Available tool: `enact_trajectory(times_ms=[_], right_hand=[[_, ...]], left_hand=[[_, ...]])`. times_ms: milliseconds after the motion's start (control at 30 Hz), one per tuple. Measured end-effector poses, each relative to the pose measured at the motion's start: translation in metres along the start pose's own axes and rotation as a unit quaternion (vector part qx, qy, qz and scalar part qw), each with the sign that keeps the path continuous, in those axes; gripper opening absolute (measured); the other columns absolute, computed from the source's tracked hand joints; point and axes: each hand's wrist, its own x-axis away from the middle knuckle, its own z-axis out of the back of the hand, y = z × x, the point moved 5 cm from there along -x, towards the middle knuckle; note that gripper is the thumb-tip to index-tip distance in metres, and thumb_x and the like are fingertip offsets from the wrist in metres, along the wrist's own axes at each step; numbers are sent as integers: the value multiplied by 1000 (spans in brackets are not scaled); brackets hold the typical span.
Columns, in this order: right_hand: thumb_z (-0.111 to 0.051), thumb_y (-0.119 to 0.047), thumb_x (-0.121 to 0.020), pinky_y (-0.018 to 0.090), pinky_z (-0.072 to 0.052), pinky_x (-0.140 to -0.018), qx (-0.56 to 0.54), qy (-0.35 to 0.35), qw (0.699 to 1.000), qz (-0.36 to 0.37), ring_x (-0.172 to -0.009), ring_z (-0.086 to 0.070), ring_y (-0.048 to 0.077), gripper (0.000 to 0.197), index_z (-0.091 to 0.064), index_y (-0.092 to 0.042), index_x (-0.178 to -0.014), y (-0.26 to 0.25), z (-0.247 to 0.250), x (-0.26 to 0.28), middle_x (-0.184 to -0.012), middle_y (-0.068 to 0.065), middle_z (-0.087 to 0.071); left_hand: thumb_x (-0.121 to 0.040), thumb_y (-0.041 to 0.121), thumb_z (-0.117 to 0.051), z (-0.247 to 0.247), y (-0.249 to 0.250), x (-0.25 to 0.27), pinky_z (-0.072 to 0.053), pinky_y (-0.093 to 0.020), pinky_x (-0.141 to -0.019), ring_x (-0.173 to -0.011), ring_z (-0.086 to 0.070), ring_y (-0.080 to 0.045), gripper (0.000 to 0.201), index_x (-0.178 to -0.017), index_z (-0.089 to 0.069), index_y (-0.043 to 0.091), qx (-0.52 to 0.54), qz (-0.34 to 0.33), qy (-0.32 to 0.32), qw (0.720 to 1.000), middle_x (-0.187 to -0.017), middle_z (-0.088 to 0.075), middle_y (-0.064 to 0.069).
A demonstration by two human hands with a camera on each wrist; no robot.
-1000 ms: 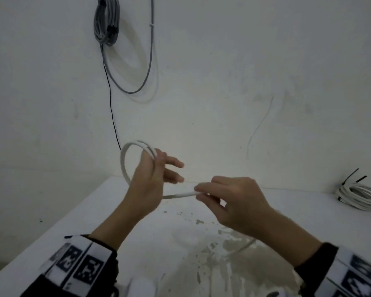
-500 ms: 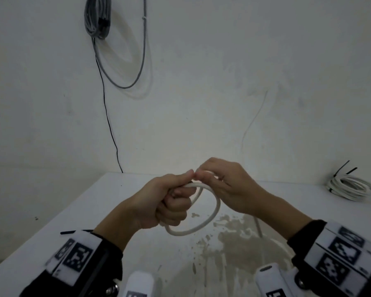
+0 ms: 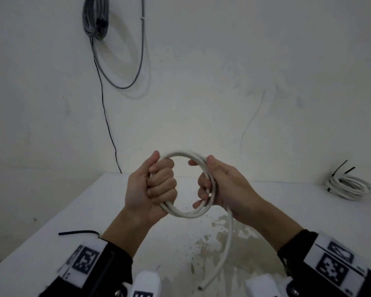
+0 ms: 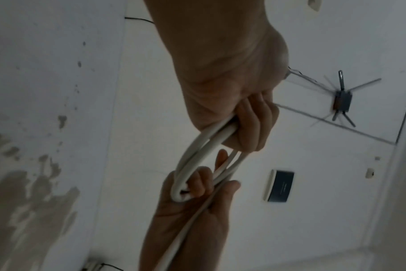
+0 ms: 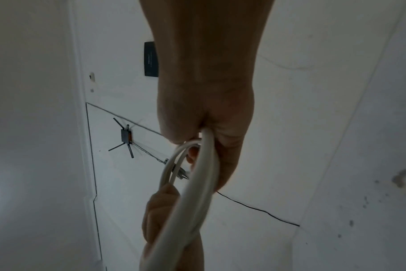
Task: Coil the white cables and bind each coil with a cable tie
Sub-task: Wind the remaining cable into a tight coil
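1. The white cable [image 3: 181, 213] is wound into a small round coil of a few turns and held upright in the air above the white table [image 3: 308, 211], between the two hands.
2. The left hand [image 3: 152, 187] is closed in a fist round the coil's left side, thumb up along the top of the loop; the left wrist view shows the strands leaving the bottom of that fist.
3. The right hand [image 3: 221, 185] grips the coil's right side, its fingers curled through the loop and its thumb pressed on the outer strands.
4. A loose tail of the cable [image 3: 225, 254] leaves the coil under the right hand and curves down toward the table, its cut end near the bottom edge of the head view.
5. On the table below the coil lies a patch of dull stains and specks [image 3: 223, 249].
6. To the left of the coil, near the left forearm, a black cable tie [image 3: 77, 233] lies flat on the table.
7. Far to the right of the coil, by the wall, rests a second coil of white cable [image 3: 349, 186] with black tie ends sticking up from it.
8. High on the wall, above and left of the coil, hangs a grey cable bundle [image 3: 95, 17], with a thin black wire [image 3: 107, 125] running down from it to the table's back edge.
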Motion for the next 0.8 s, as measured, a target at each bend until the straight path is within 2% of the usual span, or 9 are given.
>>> enact_trajectory(times_ms=[133, 233, 367, 467, 533, 600, 633, 700, 800], right_hand=[[-43, -42, -93, 22, -40, -43, -109, 47, 993, 1, -44, -32, 10, 44, -62, -2, -96, 4, 0, -2, -55, -1, -31], [-47, -51, -88, 17, -28, -34, -186, 68, 980, -26, -36, -24, 6, 45, -56, -7, -80, 9, -1, -4, -50, -4, -23], [-47, -53, -89, 14, -17, -27, -266, 64, 960, -65, -28, -19, 4, 47, -45, -12, -65, 12, 2, -9, -40, -6, -22], [-47, -48, -92, 13, -18, -27, -266, 119, 955, -50, -27, -19, 4, 46, -46, -9, -65, 16, 11, -9, -39, -6, -22], [-50, -46, -92, 14, -21, -29, -229, 180, 956, -32, -31, -22, 7, 46, -51, -7, -68, 23, 18, -8, -43, -3, -25], [-52, -48, -91, 18, -30, -36, -185, 228, 955, -34, -42, -31, 14, 50, -62, 0, -78, 30, 20, -7, -55, 8, -35], [-53, -49, -90, 21, -34, -40, -173, 243, 954, -40, -48, -35, 19, 55, -65, 5, -90, 34, 20, -8, -65, 14, -39], [-52, -49, -91, 24, -38, -48, -168, 264, 949, -47, -59, -40, 27, 60, -62, 8, -104, 38, 20, -8, -78, 17, -43], [-49, -47, -93, 28, -42, -52, -169, 273, 945, -56, -65, -45, 32, 61, -60, 12, -104, 40, 19, -9, -78, 19, -45]], left_hand=[[-100, 29, -28, -7, -2, -2, -17, -21, -39, -38, -17, -8, 32, -71, -35, 17, -3, -53, 13, 999, -52, -34, -4], [-99, 32, -25, -11, -8, -7, -25, -26, -43, -42, -28, -16, 38, -69, -41, 14, 14, -76, 13, 997, -51, -35, -5], [-101, 30, -27, -12, -14, -13, -28, -25, -46, -45, -32, -14, 42, -73, -48, 7, -16, -77, 9, 997, -52, -34, -2], [-100, 30, -30, -14, -19, -14, -36, -23, -54, -46, -38, -11, 38, -76, -51, 8, -59, -66, 20, 996, -53, -40, 1], [-96, 33, -34, -15, -22, -15, -43, -22, -55, -44, -46, -8, 37, -76, -55, 10, -116, -74, 69, 988, -51, -46, 4], [-94, 38, -34, -18, -28, -16, -46, -22, -49, -38, -47, -7, 40, -77, -55, 9, -149, -87, 102, 980, -48, -45, 4], [-95, 40, -32, -19, -31, -17, -45, -21, -45, -34, -45, -7, 42, -79, -52, 7, -164, -93, 112, 976, -46, -44, 3], [-92, 41, -29, -17, -35, -19, -41, -19, -40, -27, -42, -7, 42, -83, -49, 6, -184, -102, 120, 970, -45, -46, 1], [-95, 41, -29, -15, -36, -22, -38, -13, -32, -22, -40, -6, 49, -90, -59, 2, -153, -103, 94, 978, -46, -54, -4]])
